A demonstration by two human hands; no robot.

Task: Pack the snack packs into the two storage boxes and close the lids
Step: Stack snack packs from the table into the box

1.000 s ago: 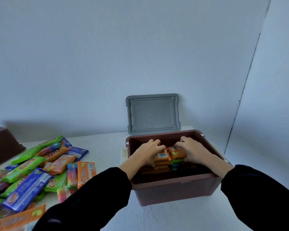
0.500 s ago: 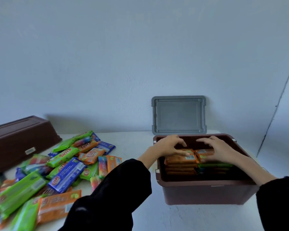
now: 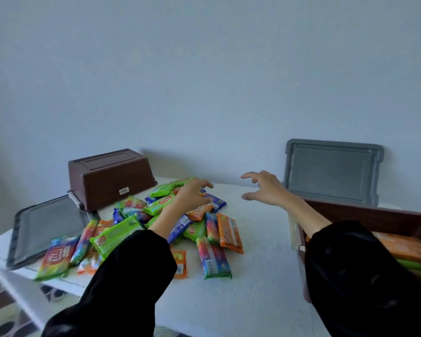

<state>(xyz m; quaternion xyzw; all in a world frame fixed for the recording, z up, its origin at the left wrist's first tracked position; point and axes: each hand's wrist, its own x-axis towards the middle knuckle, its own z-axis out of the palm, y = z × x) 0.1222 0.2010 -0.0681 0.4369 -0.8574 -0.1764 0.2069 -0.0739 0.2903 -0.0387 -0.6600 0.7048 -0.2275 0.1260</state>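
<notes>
While the left hand point(image 3: 192, 194) has its fingers curved and apart, the snack packs point(image 3: 156, 227) lie directly beneath them. The right hand point(image 3: 265, 190) has its fingers spread, holding nothing. The open box point(image 3: 362, 215) stands to the right of them.

Illumination soft, cool and blue-grey, arriving from the left; no glare. Faint shadows lie on the wall point(image 3: 204, 81) right of the upturned brown box point(image 3: 110, 176) and grey lid point(image 3: 333, 171). Lower-left snack packs point(image 3: 58, 259) motion-blurred. Edges bow with wide-angle distortion.
</notes>
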